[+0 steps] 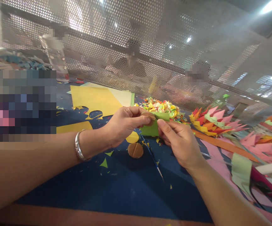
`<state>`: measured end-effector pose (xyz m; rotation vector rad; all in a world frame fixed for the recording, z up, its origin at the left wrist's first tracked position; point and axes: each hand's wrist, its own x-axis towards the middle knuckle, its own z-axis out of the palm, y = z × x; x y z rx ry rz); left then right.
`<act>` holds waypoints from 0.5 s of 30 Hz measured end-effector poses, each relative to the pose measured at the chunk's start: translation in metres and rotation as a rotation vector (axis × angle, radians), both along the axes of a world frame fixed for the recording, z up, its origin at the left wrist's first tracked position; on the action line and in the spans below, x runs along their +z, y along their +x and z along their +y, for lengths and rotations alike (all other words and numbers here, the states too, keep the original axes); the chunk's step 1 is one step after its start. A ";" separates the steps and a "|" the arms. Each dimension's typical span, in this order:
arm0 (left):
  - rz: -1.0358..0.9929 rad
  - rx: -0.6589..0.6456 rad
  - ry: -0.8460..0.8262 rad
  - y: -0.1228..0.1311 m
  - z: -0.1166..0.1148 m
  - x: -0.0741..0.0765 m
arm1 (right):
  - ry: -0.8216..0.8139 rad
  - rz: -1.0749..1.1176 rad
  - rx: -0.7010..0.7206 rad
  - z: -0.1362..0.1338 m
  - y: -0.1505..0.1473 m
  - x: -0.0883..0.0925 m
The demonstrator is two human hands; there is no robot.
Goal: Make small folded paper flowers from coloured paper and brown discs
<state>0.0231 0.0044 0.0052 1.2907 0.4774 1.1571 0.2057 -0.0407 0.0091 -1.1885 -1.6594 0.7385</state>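
Note:
Between the thumb and fingers of my left hand [126, 124] is a round brown cardboard disc [147, 117], seen nearly edge-on. My right hand [177, 135] pinches a piece of green paper [162, 117] that reaches across to the disc; whether the two are stuck together I cannot tell. More green paper shows just below them. On the blue tabletop under my hands lie a second cardboard disc [136, 151] with a crease across it, a yellow paper circle [132, 137] and a thin blue paintbrush [155, 160].
Yellow sheets [95, 97] with round cut-outs lie behind my left hand. A heap of paper scraps [164, 108] and pointed paper flowers [217, 121] stand back right. A magenta-and-white tool [268, 182] with a cord lies at right. People sit beyond the perforated screen [98, 47].

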 end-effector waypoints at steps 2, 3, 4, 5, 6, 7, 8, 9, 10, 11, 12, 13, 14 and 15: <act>-0.003 -0.010 0.007 0.000 0.000 0.000 | 0.000 0.006 0.006 0.000 0.000 0.000; -0.004 -0.011 0.011 -0.001 0.000 0.000 | 0.000 0.010 0.008 0.000 0.000 0.000; -0.003 -0.011 0.013 -0.001 0.000 0.000 | 0.002 0.014 0.009 0.000 0.000 0.000; -0.002 -0.009 0.017 -0.001 0.000 0.000 | 0.004 0.019 0.010 0.001 0.000 0.000; -0.002 -0.007 0.019 -0.001 0.000 0.000 | 0.005 0.025 0.011 0.001 -0.001 0.000; -0.002 -0.005 0.023 0.000 0.000 0.000 | 0.005 0.032 0.012 0.000 -0.001 0.000; -0.001 -0.003 0.026 0.000 0.000 0.000 | 0.005 0.038 0.013 0.000 -0.002 0.001; 0.001 -0.003 0.030 0.000 0.000 0.000 | 0.004 0.044 0.014 0.000 -0.002 0.001; 0.003 -0.002 0.033 0.000 0.000 0.000 | 0.002 0.047 0.016 0.000 -0.003 0.001; 0.005 -0.001 0.037 0.000 0.000 0.000 | 0.001 0.048 0.017 0.000 -0.003 0.001; 0.009 0.001 0.041 -0.001 0.001 0.000 | 0.000 0.048 0.019 0.000 -0.003 0.001; 0.014 0.004 0.047 -0.001 0.001 0.001 | 0.000 0.047 0.020 0.000 -0.003 0.001; 0.020 0.008 0.051 -0.001 0.001 0.001 | 0.000 0.047 0.019 0.000 -0.003 0.001; 0.026 0.011 0.054 -0.001 0.001 0.001 | -0.002 0.047 0.019 0.001 -0.002 0.001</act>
